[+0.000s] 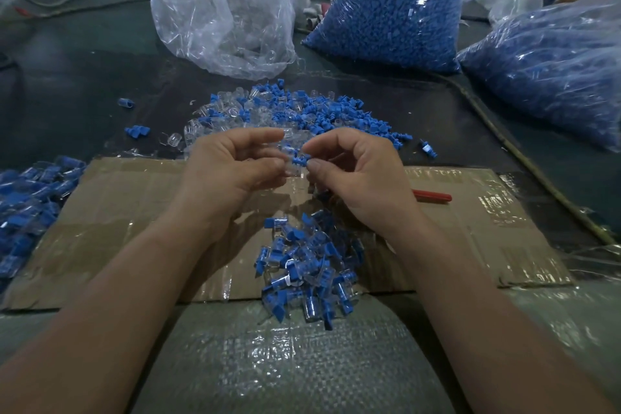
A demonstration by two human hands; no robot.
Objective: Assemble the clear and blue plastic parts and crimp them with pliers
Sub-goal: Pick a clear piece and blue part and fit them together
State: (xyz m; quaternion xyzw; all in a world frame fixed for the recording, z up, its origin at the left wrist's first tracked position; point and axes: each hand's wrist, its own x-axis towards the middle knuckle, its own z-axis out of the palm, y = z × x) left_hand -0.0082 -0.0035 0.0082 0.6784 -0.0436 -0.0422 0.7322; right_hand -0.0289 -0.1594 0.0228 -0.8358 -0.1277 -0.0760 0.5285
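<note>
My left hand pinches a small clear plastic part between thumb and fingers. My right hand pinches a small blue plastic part right beside it, the two parts touching at the fingertips. Behind my hands lies a loose heap of blue and clear parts. In front of my hands, on the cardboard sheet, sits a pile of joined blue-and-clear pieces. A red pliers handle pokes out from behind my right hand; the jaws are hidden.
A clear bag with clear parts and two bags full of blue parts stand at the back. More joined pieces lie at the left edge. A thin stick runs along the right. Woven plastic sacking covers my lap.
</note>
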